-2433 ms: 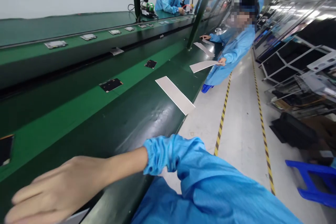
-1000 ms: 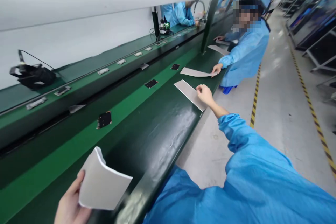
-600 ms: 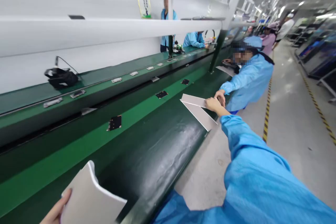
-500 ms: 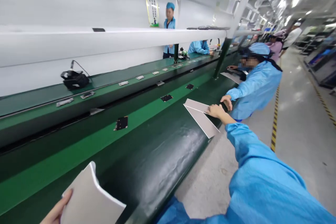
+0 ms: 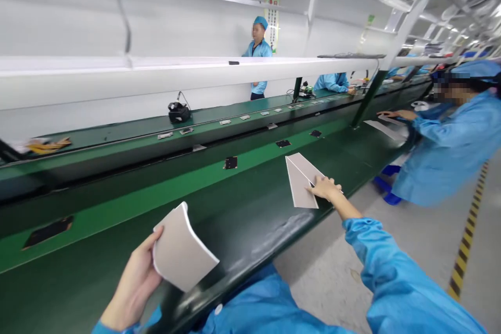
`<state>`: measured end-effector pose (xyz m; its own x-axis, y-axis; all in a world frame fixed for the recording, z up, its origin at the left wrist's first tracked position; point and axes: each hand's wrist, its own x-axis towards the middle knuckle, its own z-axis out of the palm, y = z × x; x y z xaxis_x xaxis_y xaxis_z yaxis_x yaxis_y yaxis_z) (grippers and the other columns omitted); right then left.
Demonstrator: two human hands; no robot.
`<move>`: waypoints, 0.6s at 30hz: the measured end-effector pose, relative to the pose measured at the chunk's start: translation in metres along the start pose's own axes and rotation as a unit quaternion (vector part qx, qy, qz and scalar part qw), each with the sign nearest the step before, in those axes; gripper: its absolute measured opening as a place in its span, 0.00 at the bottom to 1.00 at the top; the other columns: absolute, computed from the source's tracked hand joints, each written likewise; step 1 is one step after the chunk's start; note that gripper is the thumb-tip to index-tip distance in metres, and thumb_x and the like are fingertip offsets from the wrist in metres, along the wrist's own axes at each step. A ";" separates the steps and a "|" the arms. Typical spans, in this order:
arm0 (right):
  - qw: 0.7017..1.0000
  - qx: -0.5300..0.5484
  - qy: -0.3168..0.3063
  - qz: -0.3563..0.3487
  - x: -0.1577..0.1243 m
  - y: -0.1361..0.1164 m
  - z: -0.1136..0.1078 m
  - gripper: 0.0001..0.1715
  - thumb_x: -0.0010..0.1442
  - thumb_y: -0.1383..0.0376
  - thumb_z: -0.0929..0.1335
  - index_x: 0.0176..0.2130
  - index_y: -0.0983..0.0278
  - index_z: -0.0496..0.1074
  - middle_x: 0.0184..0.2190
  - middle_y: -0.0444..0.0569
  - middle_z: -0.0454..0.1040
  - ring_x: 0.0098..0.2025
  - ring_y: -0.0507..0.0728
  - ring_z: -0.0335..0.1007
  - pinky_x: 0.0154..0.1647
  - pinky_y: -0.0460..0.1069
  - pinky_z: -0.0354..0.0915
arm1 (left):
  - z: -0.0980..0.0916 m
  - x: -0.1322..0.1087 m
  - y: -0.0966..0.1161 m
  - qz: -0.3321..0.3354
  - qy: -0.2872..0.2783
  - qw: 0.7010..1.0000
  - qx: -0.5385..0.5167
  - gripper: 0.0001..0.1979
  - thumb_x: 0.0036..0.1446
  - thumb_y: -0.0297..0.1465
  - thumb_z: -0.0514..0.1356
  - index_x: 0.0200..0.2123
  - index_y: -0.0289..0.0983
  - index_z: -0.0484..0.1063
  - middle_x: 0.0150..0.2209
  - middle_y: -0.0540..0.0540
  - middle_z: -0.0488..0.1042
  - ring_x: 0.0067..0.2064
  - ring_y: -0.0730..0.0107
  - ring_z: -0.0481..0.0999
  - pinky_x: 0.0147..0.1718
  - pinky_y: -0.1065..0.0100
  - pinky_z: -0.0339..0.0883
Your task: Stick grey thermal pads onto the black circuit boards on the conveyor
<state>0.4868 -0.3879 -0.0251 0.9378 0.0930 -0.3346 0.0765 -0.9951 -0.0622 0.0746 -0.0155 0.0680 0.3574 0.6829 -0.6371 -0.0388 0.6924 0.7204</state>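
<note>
Head view's got the left hand at the lower left of the frame, fingers clamped on a greyish stack that's bowed into a curve, white edge showing along its right side. Thumb's on the near face by the upper left corner; the rest of those fingers are mostly hidden behind it. Right hand is reaching out right of centre, lying over the lower end of the far strip, with a fingertip at the near strip too. Can't tell if those fingers are actually pinched on anything or just pressing down. Both strips are on the dark green counter, meeting at their upper left ends and fanning apart toward the hand. Behind them a brighter green band runs up from the left edge, with black boards spaced along it, one near the middle of the frame. Small silvery parts sit in a row on the ledge above that, and a black gadget is just behind them, left of centre. Over at the right edge, a co-worker in blue leans at the counter, with more pale strips by their hand.
</note>
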 end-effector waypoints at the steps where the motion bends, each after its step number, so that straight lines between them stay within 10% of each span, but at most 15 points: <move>1: 1.000 0.000 0.000 -0.004 -0.005 -0.005 0.001 0.46 0.71 0.42 0.65 0.76 0.63 0.60 0.75 0.71 0.60 0.77 0.78 0.54 0.69 0.77 0.57 | -0.004 0.000 0.001 -0.008 -0.015 1.000 0.003 0.03 0.61 0.25 0.63 0.37 0.33 0.78 0.23 0.47 0.77 0.17 0.63 0.75 0.15 0.67 0.71; 13: 0.995 -0.046 0.087 -0.030 -0.037 -0.037 0.004 0.32 0.72 0.60 0.66 0.70 0.66 0.71 0.71 0.73 0.66 0.74 0.80 0.62 0.68 0.77 0.60 | -0.028 0.036 0.023 0.052 -0.078 0.996 0.000 0.06 0.64 0.27 0.62 0.35 0.31 0.78 0.26 0.45 0.79 0.23 0.65 0.78 0.23 0.67 0.75; 16: 0.962 0.055 0.150 -0.224 -0.071 -0.096 0.009 0.32 0.70 0.61 0.67 0.69 0.70 0.71 0.68 0.73 0.70 0.70 0.75 0.69 0.70 0.72 0.64 | -0.022 0.067 0.020 0.156 -0.102 0.981 0.049 0.11 0.54 0.34 0.73 0.34 0.31 0.80 0.28 0.45 0.81 0.26 0.68 0.77 0.26 0.70 0.72; 18: 0.892 0.220 0.041 -0.392 -0.097 -0.154 0.017 0.29 0.68 0.62 0.69 0.65 0.68 0.73 0.63 0.67 0.77 0.61 0.66 0.78 0.67 0.62 0.70 | -0.019 0.084 0.015 0.192 -0.138 0.966 0.105 0.24 0.42 0.44 0.79 0.33 0.31 0.81 0.28 0.45 0.81 0.26 0.68 0.76 0.26 0.71 0.68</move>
<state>0.3782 -0.2432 0.0007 0.6779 0.7340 0.0422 0.5959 -0.5150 -0.6162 0.0868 0.0569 0.0202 0.5901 0.7719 -0.2365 -0.0371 0.3186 0.9472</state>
